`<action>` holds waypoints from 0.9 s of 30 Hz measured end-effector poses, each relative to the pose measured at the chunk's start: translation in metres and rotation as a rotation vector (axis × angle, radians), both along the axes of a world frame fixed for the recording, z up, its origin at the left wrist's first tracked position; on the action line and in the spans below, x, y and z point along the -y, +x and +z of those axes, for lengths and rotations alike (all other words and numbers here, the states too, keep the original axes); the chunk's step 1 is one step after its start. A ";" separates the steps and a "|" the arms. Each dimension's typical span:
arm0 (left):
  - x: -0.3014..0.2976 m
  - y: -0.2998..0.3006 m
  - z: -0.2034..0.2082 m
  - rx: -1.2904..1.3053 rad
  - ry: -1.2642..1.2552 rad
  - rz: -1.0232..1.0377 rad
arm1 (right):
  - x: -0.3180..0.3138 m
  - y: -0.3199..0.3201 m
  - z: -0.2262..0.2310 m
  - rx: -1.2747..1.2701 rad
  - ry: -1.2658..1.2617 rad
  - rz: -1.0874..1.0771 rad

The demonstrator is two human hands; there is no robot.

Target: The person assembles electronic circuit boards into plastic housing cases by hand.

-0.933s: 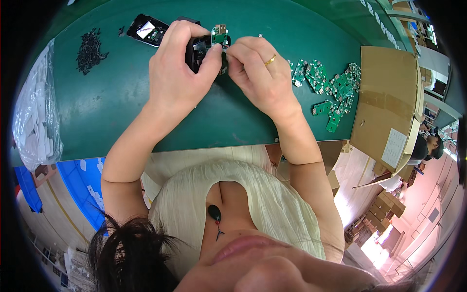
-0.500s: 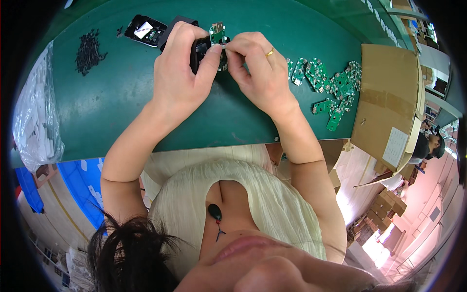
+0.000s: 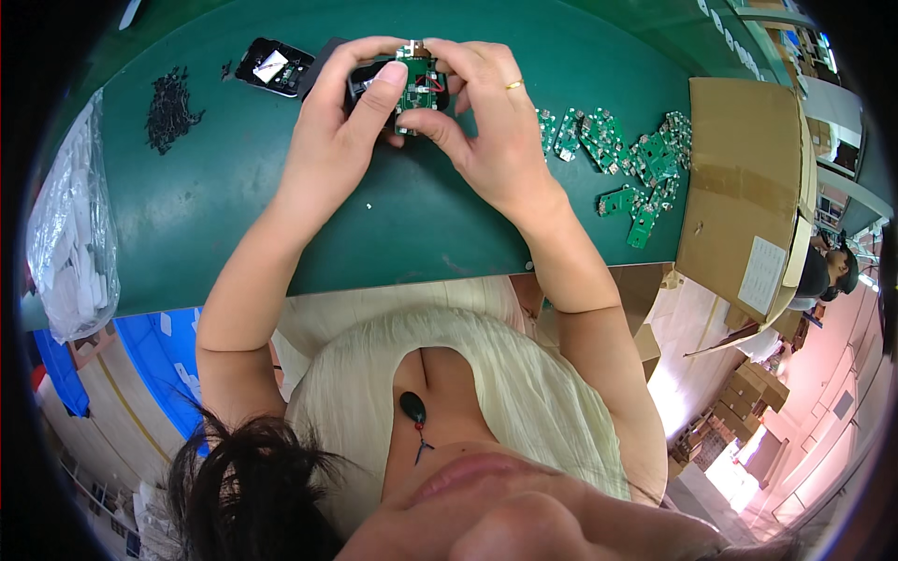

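Note:
A green circuit board (image 3: 417,91) with a red wire on its right side lies face up between my hands, over a black plastic housing (image 3: 358,86) that is partly hidden. My left hand (image 3: 335,122) is closed round the housing, its thumb pressing on the board's left edge. From the other side my right hand (image 3: 496,126) grips the board, thumb at the lower end and fingers by the upper right corner. Just beyond my left hand is an open black casing (image 3: 271,65) with a silvery-white piece inside.
Several loose green circuit boards (image 3: 645,168) lie right of my hands on the green table (image 3: 243,178), beside a cardboard box (image 3: 744,178). A heap of small black parts (image 3: 171,110) sits at the left. A clear plastic bag (image 3: 73,234) with white contents covers the left edge.
The board has tipped flatter and shows more of its face. My right hand has gone from a pinch at its right edge to a grip across it. A tiny white bit now shows on the table.

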State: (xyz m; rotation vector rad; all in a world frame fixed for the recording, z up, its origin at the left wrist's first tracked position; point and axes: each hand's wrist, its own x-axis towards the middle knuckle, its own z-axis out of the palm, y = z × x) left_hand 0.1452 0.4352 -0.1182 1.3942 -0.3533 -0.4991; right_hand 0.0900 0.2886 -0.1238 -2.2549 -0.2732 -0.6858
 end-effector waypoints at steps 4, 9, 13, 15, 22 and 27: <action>-0.004 0.000 0.005 0.004 0.050 -0.128 | 0.003 -0.003 0.007 -0.046 -0.020 -0.049; 0.001 -0.001 -0.008 0.509 0.087 -0.025 | -0.004 -0.011 0.024 0.036 -0.331 -0.158; 0.000 -0.004 -0.002 0.302 0.062 -0.073 | 0.001 -0.008 0.010 0.067 -0.269 -0.097; -0.003 -0.002 -0.002 0.226 0.014 -0.151 | 0.003 -0.007 0.002 0.045 -0.074 0.020; -0.007 0.005 0.005 -0.109 -0.097 -0.011 | 0.003 -0.006 0.014 0.165 -0.199 -0.169; -0.008 0.006 0.009 -0.105 -0.128 -0.100 | 0.001 -0.010 0.001 -0.081 0.047 -0.086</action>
